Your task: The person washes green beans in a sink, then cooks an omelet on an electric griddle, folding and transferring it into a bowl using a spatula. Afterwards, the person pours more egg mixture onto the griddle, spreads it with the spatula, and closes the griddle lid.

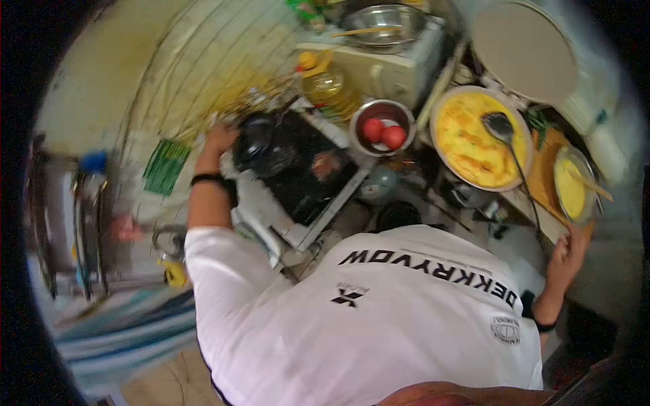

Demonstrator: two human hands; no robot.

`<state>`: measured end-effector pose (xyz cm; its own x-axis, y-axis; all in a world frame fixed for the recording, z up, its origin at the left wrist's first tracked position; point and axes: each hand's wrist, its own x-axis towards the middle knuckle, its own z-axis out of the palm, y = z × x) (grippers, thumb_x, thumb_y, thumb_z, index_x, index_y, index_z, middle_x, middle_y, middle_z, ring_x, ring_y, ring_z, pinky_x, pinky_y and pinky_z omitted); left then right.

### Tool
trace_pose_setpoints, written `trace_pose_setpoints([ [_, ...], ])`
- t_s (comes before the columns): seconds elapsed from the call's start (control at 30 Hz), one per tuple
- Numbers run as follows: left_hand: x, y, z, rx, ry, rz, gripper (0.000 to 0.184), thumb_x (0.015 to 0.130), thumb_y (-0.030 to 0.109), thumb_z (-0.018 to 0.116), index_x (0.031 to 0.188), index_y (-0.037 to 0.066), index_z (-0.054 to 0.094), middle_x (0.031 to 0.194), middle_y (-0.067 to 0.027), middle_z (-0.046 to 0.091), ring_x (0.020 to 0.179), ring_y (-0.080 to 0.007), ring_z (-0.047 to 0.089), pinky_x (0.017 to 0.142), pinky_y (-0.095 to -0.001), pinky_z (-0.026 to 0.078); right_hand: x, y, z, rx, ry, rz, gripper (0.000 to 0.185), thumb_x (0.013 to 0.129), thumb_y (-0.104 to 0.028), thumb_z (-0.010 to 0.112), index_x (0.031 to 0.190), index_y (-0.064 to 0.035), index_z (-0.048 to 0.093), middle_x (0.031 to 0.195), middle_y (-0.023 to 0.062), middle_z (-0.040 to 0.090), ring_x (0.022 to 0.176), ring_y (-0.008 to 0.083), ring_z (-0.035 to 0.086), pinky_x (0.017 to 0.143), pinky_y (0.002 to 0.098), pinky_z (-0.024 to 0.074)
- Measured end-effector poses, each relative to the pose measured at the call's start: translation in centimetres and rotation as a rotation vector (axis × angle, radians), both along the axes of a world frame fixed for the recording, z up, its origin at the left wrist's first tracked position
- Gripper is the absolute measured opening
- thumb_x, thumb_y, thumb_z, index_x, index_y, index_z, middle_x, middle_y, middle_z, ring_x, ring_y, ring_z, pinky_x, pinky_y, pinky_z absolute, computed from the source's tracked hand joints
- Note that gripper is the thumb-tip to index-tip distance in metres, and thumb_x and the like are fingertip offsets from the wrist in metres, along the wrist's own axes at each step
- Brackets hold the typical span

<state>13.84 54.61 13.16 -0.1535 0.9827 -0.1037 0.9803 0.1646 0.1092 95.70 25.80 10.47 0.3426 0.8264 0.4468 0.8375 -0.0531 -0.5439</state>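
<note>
My left hand (220, 139) is at the far left edge of the black stove top (305, 196), close to a dark, shiny object (257, 135) whose kind is unclear. Its fingers are blurred. At the right, my right hand (567, 257) is curled at the lower end of a wooden board (550, 159), just below a bowl of yellow liquid (571, 189) with chopsticks (590, 184) in it. What its fingers grip, if anything, is hidden. A wide pan (443, 159) holds a yellow egg layer (474, 145). A black spatula (499, 126) lies over it, its long handle pointing toward me.
A metal bowl (352, 139) with two red tomatoes (382, 134) stands beside the stove. Behind are an oil bottle (323, 81) with a yellow cap and a steel basin (382, 24). A large round lid (525, 47) leans at the back right. Green leaves (539, 122) lie near the board.
</note>
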Motion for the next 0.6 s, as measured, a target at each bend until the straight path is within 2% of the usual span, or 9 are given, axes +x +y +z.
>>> trace_pose_setpoints([
  [0.03,-0.1,-0.6,-0.5,0.176,0.077,-0.094,0.041,0.075,0.026,0.061,0.105,-0.002,0.062,0.103,-0.0262,0.061,0.101,-0.0384,0.058,0.088,-0.0406,0.046,-0.5,0.2,0.4,-0.021,0.033,0.006,0.028,0.081,0.000,0.054,0.109,-0.0021,0.058,0.102,0.0134,0.056,0.087,0.0252,0.055,0.077,0.0323,0.0457],
  [0.07,3.7,-3.2,1.5,0.269,-0.165,-0.060,0.036,0.076,0.019,0.062,0.103,-0.005,0.062,0.103,-0.0264,0.061,0.100,-0.0367,0.059,0.086,-0.0393,0.047,-1.0,0.7,0.8,-0.039,0.064,0.009,0.031,0.080,0.000,0.054,0.110,-0.0030,0.057,0.102,0.0132,0.056,0.087,0.0249,0.055,0.077,0.0323,0.0454],
  [0.1,6.6,-4.5,3.2,0.257,-0.039,-0.061,0.039,0.076,0.017,0.063,0.107,-0.007,0.059,0.107,-0.0249,0.061,0.101,-0.0344,0.060,0.087,-0.0390,0.047,-1.3,1.1,1.1,-0.037,-0.006,0.060,0.034,0.078,-0.001,0.057,0.112,-0.0036,0.055,0.104,0.0135,0.054,0.092,0.0247,0.054,0.079,0.0335,0.0448],
  [0.2,10.2,-7.4,1.1,0.430,-0.364,-0.188,0.029,0.081,0.002,0.058,0.109,-0.004,0.056,0.102,-0.0166,0.062,0.098,-0.0281,0.061,0.084,-0.0344,0.048,-2.4,2.2,1.6,-0.080,-0.133,0.088,0.045,0.076,-0.007,0.065,0.118,-0.0026,0.050,0.116,0.0174,0.050,0.103,0.0367,0.050,0.095,0.0408,0.0370],
  [0.33,20.1,-12.1,0.1,0.460,-0.338,-0.250,0.018,0.081,0.002,0.060,0.100,0.001,0.062,0.092,-0.0102,0.061,0.076,-0.0170,0.058,0.070,-0.0288,0.047,-4.5,3.9,2.2,-0.158,-0.217,0.110,0.051,0.073,-0.007,0.067,0.120,-0.0036,0.047,0.117,0.0182,0.048,0.103,0.0379,0.050,0.093,0.0426,0.0393],
  [0.4,23.2,-13.5,-2.2,0.518,-0.468,-0.340,0.016,0.081,0.002,0.060,0.096,0.003,0.064,0.087,-0.0090,0.060,0.070,-0.0151,0.055,0.065,-0.0277,0.046,-4.8,4.7,1.7,-0.401,-0.146,0.117,0.053,0.072,-0.005,0.066,0.120,-0.0041,0.045,0.116,0.0182,0.047,0.102,0.0389,0.051,0.089,0.0440,0.0422],
  [0.5,26.3,-14.9,-4.3,0.242,-0.611,-0.190,0.017,0.081,0.001,0.059,0.097,0.001,0.064,0.088,-0.0096,0.061,0.071,-0.0157,0.057,0.065,-0.0274,0.046,-4.9,5.6,0.5,-0.497,-0.136,0.117,0.050,0.071,-0.003,0.063,0.118,-0.0043,0.046,0.113,0.0185,0.048,0.100,0.0391,0.052,0.083,0.0446,0.0455],
  [0.53,27.4,-15.0,-4.6,0.242,-0.619,-0.195,0.017,0.081,0.001,0.059,0.097,0.001,0.064,0.088,-0.0096,0.061,0.071,-0.0157,0.057,0.065,-0.0274,0.046,-4.8,6.0,-0.2,-0.456,-0.173,0.151,0.054,0.071,0.004,0.057,0.122,-0.0017,0.041,0.111,0.0202,0.048,0.098,0.0394,0.052,0.080,0.0448,0.0455],
  [0.6,29.0,-15.1,-5.0,0.261,-0.652,-0.239,0.015,0.082,0.001,0.058,0.096,-0.001,0.064,0.089,-0.0097,0.061,0.072,-0.0155,0.057,0.067,-0.0276,0.047,-4.8,6.6,-0.6,-0.502,-0.222,0.151,0.053,0.071,0.005,0.056,0.121,-0.0008,0.041,0.110,0.0209,0.048,0.097,0.0397,0.052,0.080,0.0447,0.0456],
])
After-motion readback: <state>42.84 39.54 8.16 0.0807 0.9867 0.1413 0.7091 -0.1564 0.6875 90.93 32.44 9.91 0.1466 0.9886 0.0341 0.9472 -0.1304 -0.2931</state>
